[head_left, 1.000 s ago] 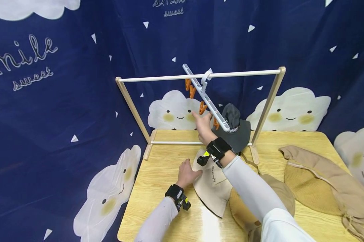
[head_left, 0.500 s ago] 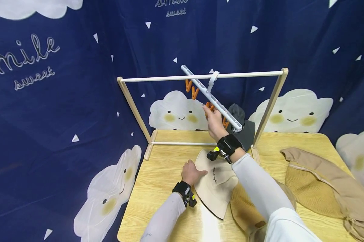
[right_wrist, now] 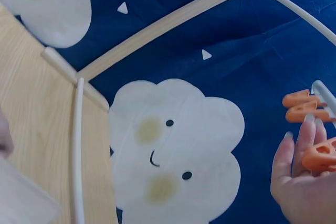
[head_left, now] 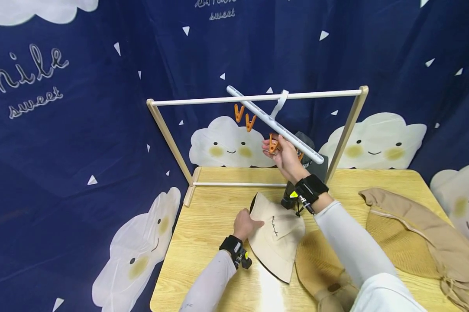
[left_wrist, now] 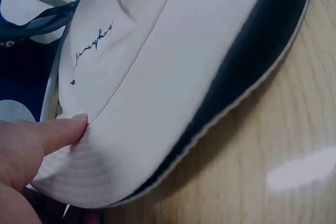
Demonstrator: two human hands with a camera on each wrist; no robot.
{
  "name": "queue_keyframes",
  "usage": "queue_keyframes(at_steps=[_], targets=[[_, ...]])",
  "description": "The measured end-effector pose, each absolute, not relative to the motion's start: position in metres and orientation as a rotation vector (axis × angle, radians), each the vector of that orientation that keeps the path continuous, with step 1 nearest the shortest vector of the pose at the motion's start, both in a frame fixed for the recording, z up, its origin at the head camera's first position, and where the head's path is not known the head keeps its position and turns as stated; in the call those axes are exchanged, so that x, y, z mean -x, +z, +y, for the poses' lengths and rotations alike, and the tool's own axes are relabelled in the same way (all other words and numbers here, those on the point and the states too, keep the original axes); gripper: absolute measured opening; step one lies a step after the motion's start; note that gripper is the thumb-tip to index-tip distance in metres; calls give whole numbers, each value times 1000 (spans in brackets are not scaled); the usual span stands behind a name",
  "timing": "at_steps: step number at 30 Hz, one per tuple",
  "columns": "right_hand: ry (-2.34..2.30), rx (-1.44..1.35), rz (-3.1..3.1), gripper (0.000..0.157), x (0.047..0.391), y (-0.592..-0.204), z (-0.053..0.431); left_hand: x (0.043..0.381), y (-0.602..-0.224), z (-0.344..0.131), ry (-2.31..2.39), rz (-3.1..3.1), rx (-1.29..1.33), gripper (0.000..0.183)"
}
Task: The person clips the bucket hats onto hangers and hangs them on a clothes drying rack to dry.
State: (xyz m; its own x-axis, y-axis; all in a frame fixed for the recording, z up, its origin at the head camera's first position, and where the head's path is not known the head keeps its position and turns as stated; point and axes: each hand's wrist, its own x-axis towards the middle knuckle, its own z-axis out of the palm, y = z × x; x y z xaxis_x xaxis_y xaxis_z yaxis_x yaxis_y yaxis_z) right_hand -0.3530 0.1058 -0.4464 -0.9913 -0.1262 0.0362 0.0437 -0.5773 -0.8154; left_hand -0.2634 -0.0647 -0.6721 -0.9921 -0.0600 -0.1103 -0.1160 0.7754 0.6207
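My left hand (head_left: 245, 224) pinches the brim of a beige bucket hat (head_left: 277, 251) with dark script on it. In the left wrist view the thumb (left_wrist: 63, 132) presses on top, while the fingers are mostly hidden beneath; the hat's dark lining (left_wrist: 247, 51) shows under its brim. My right hand (head_left: 289, 162) is raised at a pale clip hanger (head_left: 257, 112), its fingers extended behind an orange clip (head_left: 273, 145). In the right wrist view those fingers are fairly straight around the clip (right_wrist: 321, 157). Two more orange clips (head_left: 250, 122) hang farther left, and another is partly hidden behind the hand.
The hanger hooks over the white rail (head_left: 218, 101) of a wooden stand (head_left: 171, 141). A dark cap (head_left: 306, 141) sits behind the right hand. Tan and mustard hats (head_left: 405, 242) lie on the table's right side, one partly under the right forearm (head_left: 359, 247).
The hanger's hook has slid right along the rail, and the right hand has moved right with its fingers spreading. The bucket hat's far-left brim has lifted, showing the dark lining.
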Motion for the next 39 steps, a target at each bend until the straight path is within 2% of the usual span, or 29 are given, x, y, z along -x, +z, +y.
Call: queue_keyframes(at_steps=[3, 10, 15, 22, 28, 39], targets=[[-2693, 136, 1341, 37, 352, -445, 113, 262, -669, -69, 1057, 2878, 116, 64], [-2621, 194, 1170, 49, 349, -442, 124, 257, -660, -78, 1282, 2797, 31, 42], [-2569, 196, 1100, 45, 347, -442, 130, 248, -648, -84, 1428, 2744, -50, 39], [-2564, 156, 1055, 39, 347, -441, 138, 241, -607, -99, 1551, 2802, -255, 41], [-2590, 125, 1022, 35, 346, -437, 139, 240, -575, -105, 1613, 2899, -382, 33], [-2645, 70, 928, 30, 342, -437, 136, 235, -557, -104, 1801, 2876, -478, 39]])
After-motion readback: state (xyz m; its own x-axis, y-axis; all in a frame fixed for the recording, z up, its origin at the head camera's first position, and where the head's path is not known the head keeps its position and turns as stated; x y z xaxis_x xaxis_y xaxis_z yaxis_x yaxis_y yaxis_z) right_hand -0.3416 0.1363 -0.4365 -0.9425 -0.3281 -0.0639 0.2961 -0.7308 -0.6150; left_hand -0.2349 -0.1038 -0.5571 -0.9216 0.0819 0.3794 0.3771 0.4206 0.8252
